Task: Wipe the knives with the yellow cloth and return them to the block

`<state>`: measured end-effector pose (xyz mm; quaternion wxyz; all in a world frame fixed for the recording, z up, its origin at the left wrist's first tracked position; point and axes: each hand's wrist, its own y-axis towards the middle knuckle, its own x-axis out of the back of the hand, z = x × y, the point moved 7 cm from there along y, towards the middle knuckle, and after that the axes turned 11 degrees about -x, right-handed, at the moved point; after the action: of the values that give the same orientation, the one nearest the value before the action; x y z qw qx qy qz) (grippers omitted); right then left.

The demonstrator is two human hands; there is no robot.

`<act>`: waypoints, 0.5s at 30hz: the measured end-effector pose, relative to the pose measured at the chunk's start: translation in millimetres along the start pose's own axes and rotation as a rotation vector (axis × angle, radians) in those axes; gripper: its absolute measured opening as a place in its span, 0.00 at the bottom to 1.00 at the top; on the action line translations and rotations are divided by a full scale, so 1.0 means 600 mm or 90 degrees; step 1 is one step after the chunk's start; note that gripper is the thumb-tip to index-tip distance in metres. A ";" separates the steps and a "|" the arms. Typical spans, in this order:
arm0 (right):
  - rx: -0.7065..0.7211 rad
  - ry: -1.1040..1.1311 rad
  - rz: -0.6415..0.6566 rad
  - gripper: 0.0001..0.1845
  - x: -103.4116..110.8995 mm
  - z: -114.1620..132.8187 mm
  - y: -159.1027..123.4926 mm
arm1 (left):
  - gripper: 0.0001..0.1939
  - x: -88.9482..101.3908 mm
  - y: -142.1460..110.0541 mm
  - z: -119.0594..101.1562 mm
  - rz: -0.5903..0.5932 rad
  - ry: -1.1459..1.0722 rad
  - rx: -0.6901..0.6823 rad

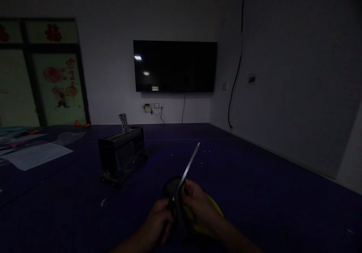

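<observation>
My left hand (157, 221) is closed around the dark handles of a pair of scissors (189, 166). Their long metal blade points up and to the right. A shiny spot, like a pivot, shows near my left fingers; a second blade cannot be made out. My right hand (198, 202) pinches a dark grey and yellow piece of cloth (213, 204), just to the right of the blade. Part of the cloth lies around and behind the blade, touching or very close to it. Its exact shape is lost in the dim light.
A black boxy appliance (121, 151) on the purple floor (254, 192) has a clear bottle-like object (123, 123) on top. Paper sheets (36, 155) lie at left, and small white scraps (103, 202) are scattered about. A television (175, 66) hangs on the far wall; a cable (236, 75) runs down the right.
</observation>
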<state>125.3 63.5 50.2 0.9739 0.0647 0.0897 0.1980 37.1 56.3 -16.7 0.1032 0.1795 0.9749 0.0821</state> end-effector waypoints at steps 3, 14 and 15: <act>0.006 -0.025 -0.011 0.08 0.005 -0.005 0.003 | 0.09 0.001 -0.001 0.002 -0.012 0.017 -0.008; 0.033 -0.126 -0.094 0.12 0.021 -0.010 0.005 | 0.14 0.002 0.001 0.007 -0.020 0.038 0.012; 0.033 -0.127 -0.097 0.12 0.022 -0.011 0.006 | 0.14 0.002 0.001 0.008 -0.019 0.034 0.017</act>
<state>134.9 72.5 42.3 0.9883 0.1025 0.0021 0.1133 37.5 57.6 -21.2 0.0756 0.1639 0.9809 0.0724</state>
